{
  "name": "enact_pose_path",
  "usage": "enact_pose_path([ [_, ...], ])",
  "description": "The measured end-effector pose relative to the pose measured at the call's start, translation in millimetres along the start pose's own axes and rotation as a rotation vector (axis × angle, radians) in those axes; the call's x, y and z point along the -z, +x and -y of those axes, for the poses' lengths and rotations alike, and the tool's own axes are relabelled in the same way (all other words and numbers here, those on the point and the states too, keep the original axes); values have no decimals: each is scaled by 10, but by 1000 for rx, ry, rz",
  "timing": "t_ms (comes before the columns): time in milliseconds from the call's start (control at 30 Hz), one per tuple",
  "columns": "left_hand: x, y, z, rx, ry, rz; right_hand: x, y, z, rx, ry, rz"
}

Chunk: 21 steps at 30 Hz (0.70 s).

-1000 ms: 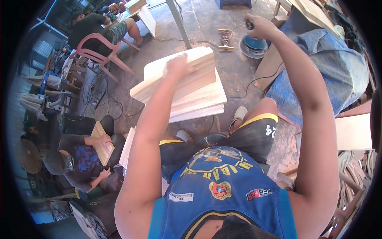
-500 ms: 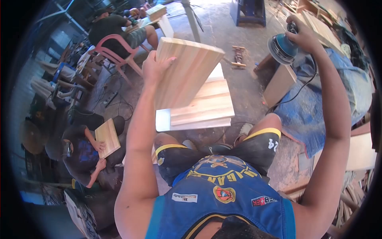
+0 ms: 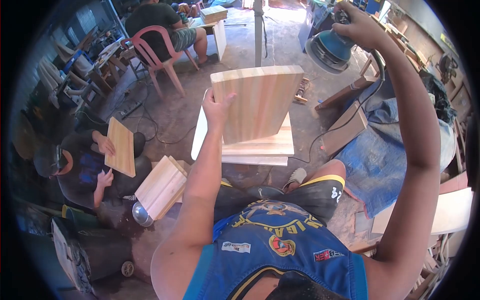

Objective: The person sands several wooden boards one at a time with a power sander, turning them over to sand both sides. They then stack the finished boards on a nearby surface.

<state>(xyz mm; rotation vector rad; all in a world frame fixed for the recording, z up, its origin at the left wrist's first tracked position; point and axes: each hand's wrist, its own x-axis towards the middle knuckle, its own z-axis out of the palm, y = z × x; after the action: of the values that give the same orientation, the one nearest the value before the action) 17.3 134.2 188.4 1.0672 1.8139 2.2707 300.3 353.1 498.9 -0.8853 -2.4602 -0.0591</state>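
- Right now the left hand (image 3: 217, 107) pinches the side of a thick wooden board (image 3: 260, 105), thumb on the near face, fingers behind it hidden.
- That piece stands nearly upright over the board stack (image 3: 265, 150), its lower edge seemingly resting on top.
- The right hand (image 3: 352, 25) is curled round the grip of a teal sander (image 3: 330, 47), raised beyond and to the right of the stack, well apart from it.
- Left of the stack, a co-worker (image 3: 77, 172) holds a second panel (image 3: 124, 150).
- Blue tarp (image 3: 382, 157) lies right of the stack.
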Motion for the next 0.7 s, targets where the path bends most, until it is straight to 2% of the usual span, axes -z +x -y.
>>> enact_pose_path([
  [67, 19, -10, 153, 13, -40, -7, -198, 206, -82, 191, 15, 99],
  [100, 33, -12, 196, 21, -69, -3, -232, 233, 19, 152, 116, 180],
  [200, 46, -36, 299, 35, -94, -6, -406, 259, 279, 302, 128, 164],
  [233, 48, -35, 312, 36, -96, -15, -429, 273, 395, 256, 219, 273],
  [467, 81, -75, 383, 118, -41, 5, -879, 370, 788, 329, 217, 414],
  [600, 110, -65, 362, 193, -78, 22, -1010, 362, 952, 310, 264, 445],
  [700, 133, -4, 432, 173, -30, 50, -1164, 476, 999, 355, 290, 443],
])
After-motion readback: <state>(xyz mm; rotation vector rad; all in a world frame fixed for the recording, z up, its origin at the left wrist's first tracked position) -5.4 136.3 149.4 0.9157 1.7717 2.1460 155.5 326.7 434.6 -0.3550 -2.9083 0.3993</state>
